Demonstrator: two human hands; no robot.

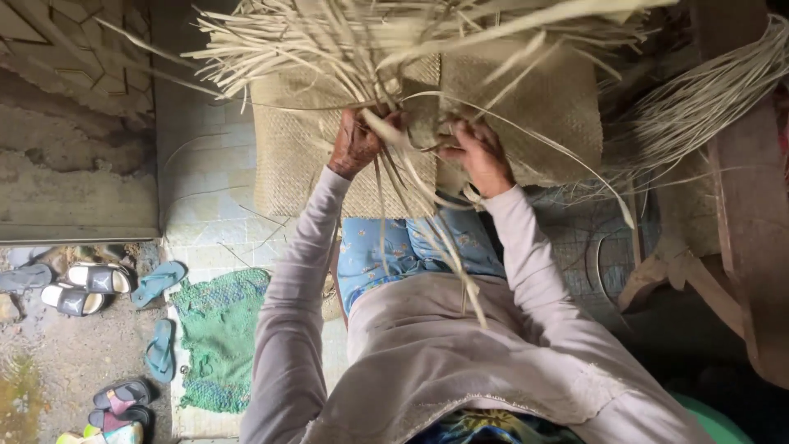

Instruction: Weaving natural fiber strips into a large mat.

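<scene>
Straw-coloured woven mat (526, 107): held up ahead of the lap, long axis across the view, unwoven strips (411, 33) fanning off its far edge.
Left hand (355, 146): fingers closed on loose strips at the mat's middle.
Right hand (479, 156): pinching strips beside it.
Surroundings: reed bundle (707, 99) right; green cloth (218, 337) and sandals (86, 288) on floor, left.
Obstruction: hanging strips cross both wrists.

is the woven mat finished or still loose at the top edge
Still loose: unwoven strips fan out past the woven mat where both hands work.
</scene>
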